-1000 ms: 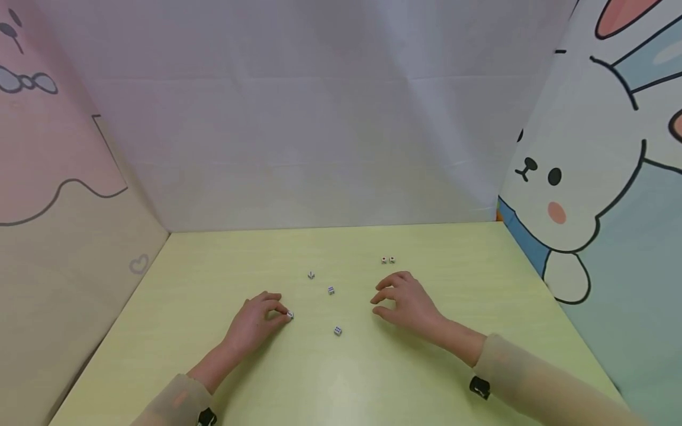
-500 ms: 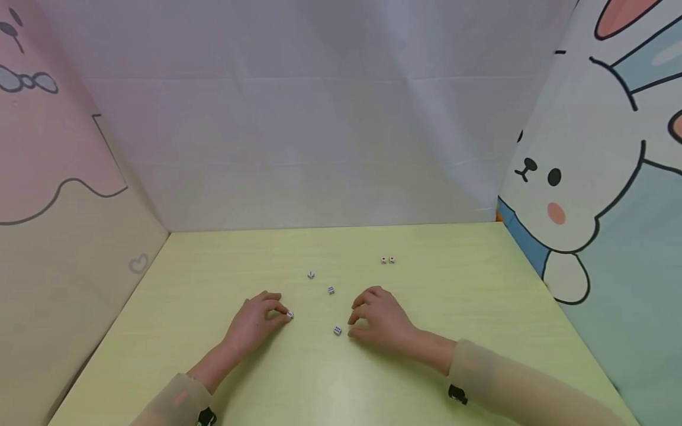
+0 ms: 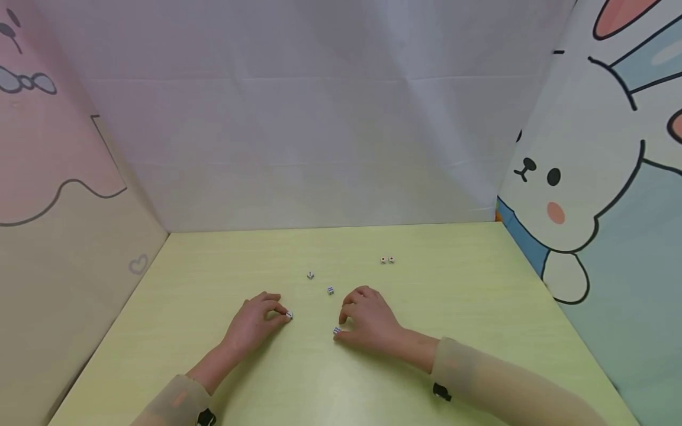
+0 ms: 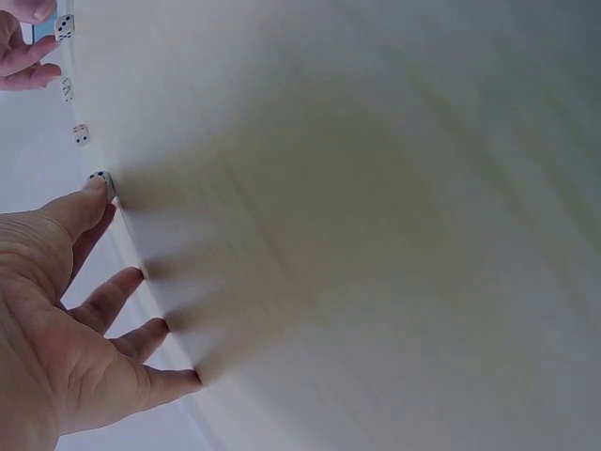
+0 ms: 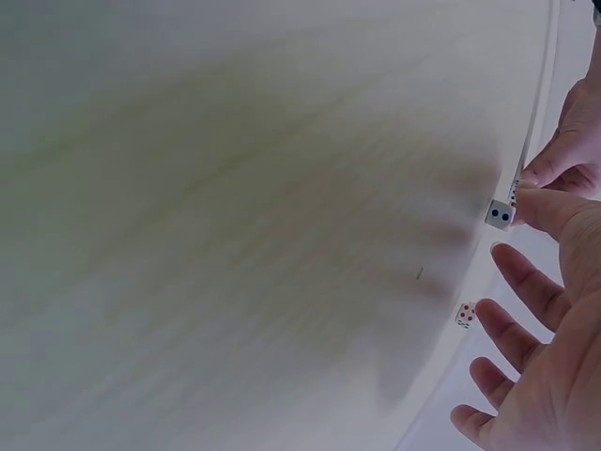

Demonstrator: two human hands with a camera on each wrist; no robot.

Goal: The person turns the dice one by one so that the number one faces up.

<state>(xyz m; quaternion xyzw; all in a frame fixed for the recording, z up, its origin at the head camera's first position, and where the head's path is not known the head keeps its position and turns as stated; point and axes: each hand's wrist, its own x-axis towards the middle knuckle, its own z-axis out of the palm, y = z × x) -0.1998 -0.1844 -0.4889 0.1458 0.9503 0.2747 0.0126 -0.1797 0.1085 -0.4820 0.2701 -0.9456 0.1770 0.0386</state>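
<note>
Head view. Both your hands work low over the pale table (image 3: 213,254). Your left hand (image 3: 254,322), left of and below centre, pinches the gripped die (image 3: 289,315) between thumb and forefinger. Your right hand (image 3: 370,316), right of and below centre, has its thumb and forefinger apart, the thumb tip at the lower die (image 3: 337,331), which sits below centre. Near mid-frame, clear of your hands: the upper die (image 3: 311,275) and the middle die (image 3: 330,290). Farther up and to the right, just beside each other: the left back die (image 3: 383,260) and the right back die (image 3: 391,260).

Left wrist view. The gripped die is at the left of the frame, partly covered by your thumb; your other fingers are spread. Your right hand shows in the upper left corner, with a small die (image 4: 67,89) and a nearer die (image 4: 81,133) below it; matching these to the head view is uncertain.

Right wrist view. The lower die, right of centre, appears to touch your thumb; your forefinger stays clear below it. A red-pipped die (image 5: 466,315) is at lower right.

Judgement: step in hand reads as taking the lower die while holding the other. Next move calls for bringing your right forefinger against its free side without nudging it.
</note>
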